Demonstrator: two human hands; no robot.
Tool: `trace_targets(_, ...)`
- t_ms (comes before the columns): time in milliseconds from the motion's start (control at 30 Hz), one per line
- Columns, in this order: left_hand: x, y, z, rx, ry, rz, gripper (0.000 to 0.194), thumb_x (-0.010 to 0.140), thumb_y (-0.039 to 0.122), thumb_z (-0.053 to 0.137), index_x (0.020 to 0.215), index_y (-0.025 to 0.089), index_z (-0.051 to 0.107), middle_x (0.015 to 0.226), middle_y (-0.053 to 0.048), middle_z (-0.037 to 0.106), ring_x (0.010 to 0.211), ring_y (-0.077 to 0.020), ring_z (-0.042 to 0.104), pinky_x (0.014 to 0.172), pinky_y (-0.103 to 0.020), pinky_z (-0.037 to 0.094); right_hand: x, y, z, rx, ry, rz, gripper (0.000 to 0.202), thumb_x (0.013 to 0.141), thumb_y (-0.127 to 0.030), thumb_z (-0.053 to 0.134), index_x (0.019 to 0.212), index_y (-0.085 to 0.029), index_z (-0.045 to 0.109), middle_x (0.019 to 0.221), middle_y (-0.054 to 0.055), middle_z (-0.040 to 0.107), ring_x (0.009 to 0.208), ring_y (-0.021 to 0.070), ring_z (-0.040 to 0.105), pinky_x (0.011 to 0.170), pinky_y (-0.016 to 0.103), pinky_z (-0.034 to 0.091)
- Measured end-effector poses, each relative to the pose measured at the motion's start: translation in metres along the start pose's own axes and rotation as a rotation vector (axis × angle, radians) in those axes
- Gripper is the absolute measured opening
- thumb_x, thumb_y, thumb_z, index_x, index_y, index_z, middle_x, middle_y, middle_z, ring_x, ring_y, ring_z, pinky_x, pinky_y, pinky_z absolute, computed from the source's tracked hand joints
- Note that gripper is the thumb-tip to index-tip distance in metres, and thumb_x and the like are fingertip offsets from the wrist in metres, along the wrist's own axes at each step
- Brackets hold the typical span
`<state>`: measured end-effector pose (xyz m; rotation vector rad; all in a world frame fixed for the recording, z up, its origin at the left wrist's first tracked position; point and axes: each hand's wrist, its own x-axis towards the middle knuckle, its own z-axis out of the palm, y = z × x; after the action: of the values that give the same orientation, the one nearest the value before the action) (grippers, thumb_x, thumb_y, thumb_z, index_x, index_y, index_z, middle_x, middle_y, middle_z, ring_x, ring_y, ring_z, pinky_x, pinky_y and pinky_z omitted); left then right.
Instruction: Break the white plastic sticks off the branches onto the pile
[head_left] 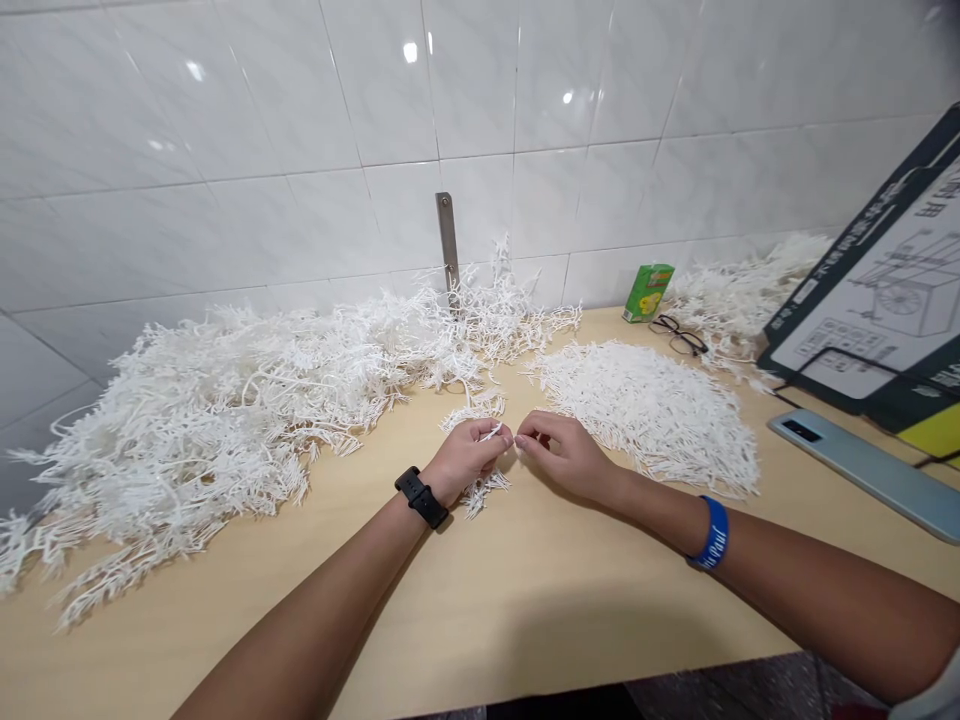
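Note:
My left hand (466,458), with a black watch on its wrist, pinches a white branched plastic strand (490,432); part of it is hidden by the fingers. Close beside it, my right hand (564,452) has thumb and forefinger pinched together, tips almost meeting the left fingertips. Whatever lies between the right fingertips is too small to make out. Beneath and around the left hand lie a few white branched bits (486,492). A big tangled heap of white branched strands (247,390) spreads to the left, and a flat pile of short loose white pieces (652,410) lies to the right.
A metal bar (447,240) stands upright against the tiled wall (300,120). Toward the back right are a green box (648,294), eyeglasses (679,336) and another white heap (739,290). A large printed carton (885,290) and a phone (870,470) occupy the right side of the table (420,640).

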<state>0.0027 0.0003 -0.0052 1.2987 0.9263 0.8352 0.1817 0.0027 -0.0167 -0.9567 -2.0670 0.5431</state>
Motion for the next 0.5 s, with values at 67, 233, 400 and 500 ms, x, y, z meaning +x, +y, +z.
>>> trace_targets(67,0.0003,-0.0003,-0.0002,0.008,0.002,0.0,0.032,0.072,0.042,0.07,0.073,0.016,0.051,0.046,0.01,0.031,0.042,-0.0036,0.023,0.043,-0.019,0.017,0.0001,-0.0002,0.0003,0.005,-0.003,0.013,0.022,0.09,-0.028,0.051,0.072,-0.018,0.057,0.068,0.001,0.057,0.064,0.0129,0.05,0.062,0.027,0.039)
trace_targets(233,0.0007,-0.0006,-0.0003,-0.004,-0.006,0.0,0.034,0.07,0.044,0.071,0.072,0.016,0.051,0.046,0.01,0.029,0.042,-0.0035,0.022,0.043,-0.019,0.016,0.0,-0.002,-0.0003,0.036,0.042,0.008,0.009,0.086,-0.027,0.056,0.088,-0.019,0.059,0.081,0.003,0.06,0.071,0.0136,0.053,0.061,0.026,0.041)
trace_targets(400,0.0005,0.0004,0.0002,0.016,0.007,-0.002,0.035,0.07,0.045,0.071,0.073,0.015,0.053,0.047,0.009,0.032,0.042,-0.0038,0.024,0.043,-0.019,0.017,-0.0007,-0.0019,-0.0008,-0.009,-0.007,-0.083,0.008,0.087,-0.023,0.054,0.091,-0.02,0.06,0.082,0.003,0.061,0.072,0.0139,0.054,0.062,0.026,0.042)
trace_targets(500,0.0008,-0.0001,0.0002,0.022,-0.012,0.003,0.033,0.072,0.043,0.069,0.075,0.015,0.053,0.047,0.009,0.031,0.042,-0.004,0.024,0.042,-0.02,0.017,-0.0008,-0.0002,-0.0004,-0.017,0.011,-0.072,0.011,0.089,-0.026,0.052,0.088,-0.019,0.061,0.079,0.003,0.062,0.07,0.0138,0.054,0.062,0.027,0.042)
